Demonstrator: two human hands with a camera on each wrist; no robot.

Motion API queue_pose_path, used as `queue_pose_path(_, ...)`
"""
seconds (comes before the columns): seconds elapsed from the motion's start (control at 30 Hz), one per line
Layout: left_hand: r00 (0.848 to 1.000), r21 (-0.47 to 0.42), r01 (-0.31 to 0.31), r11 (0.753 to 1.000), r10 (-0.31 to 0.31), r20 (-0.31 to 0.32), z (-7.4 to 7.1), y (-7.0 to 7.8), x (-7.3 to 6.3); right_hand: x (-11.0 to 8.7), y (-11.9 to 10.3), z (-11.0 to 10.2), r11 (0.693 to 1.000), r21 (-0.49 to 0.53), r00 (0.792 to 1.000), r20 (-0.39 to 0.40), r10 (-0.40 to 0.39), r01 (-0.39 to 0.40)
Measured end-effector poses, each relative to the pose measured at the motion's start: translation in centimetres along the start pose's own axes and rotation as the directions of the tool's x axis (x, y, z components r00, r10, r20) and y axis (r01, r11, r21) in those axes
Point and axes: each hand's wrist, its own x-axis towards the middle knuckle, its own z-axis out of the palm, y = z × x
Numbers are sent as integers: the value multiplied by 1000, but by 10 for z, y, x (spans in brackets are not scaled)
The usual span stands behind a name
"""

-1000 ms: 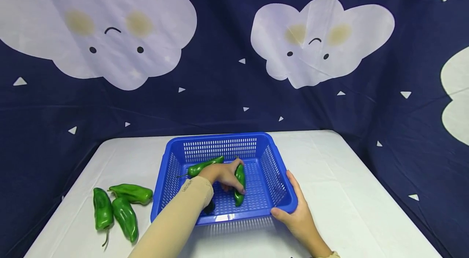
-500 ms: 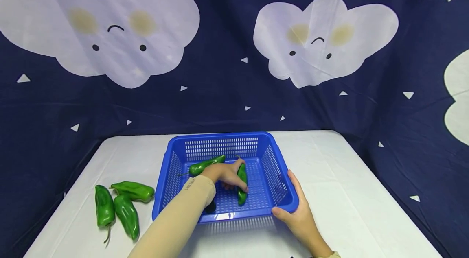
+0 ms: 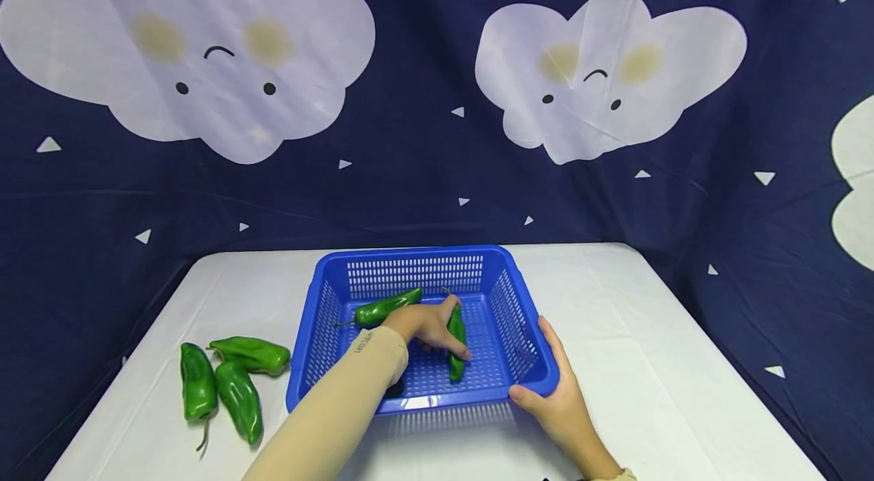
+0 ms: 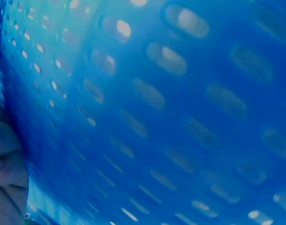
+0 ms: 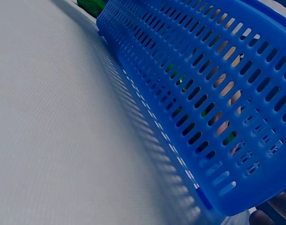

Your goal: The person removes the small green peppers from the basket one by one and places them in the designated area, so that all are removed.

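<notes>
My left hand reaches down into a blue plastic basket and grips a long green pepper between thumb and fingers. The pepper lies lengthwise, its stem toward the back of the basket; the hand covers part of it. Behind the hand, a second green pepper rests on the basket floor. My right hand holds the basket's front right corner, thumb at the front rim and fingers along the right side. Curled fingers of the left hand show beside the slotted wall in the left wrist view.
Several green peppers lie together on the white tabletop left of the basket; one green pepper sits close to its wall. A dark blue cloth with printed clouds hangs behind the table.
My left hand and the pepper have shifted slightly right within the basket. The whole head view has drifted a little; my right hand keeps its hold on the corner.
</notes>
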Motion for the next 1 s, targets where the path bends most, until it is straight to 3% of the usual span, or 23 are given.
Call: queue_pose_path(1.0,999,-16,-45,999,46,0,-1,-4,3,1,3,0,1000,-13,1000,1,-22,22)
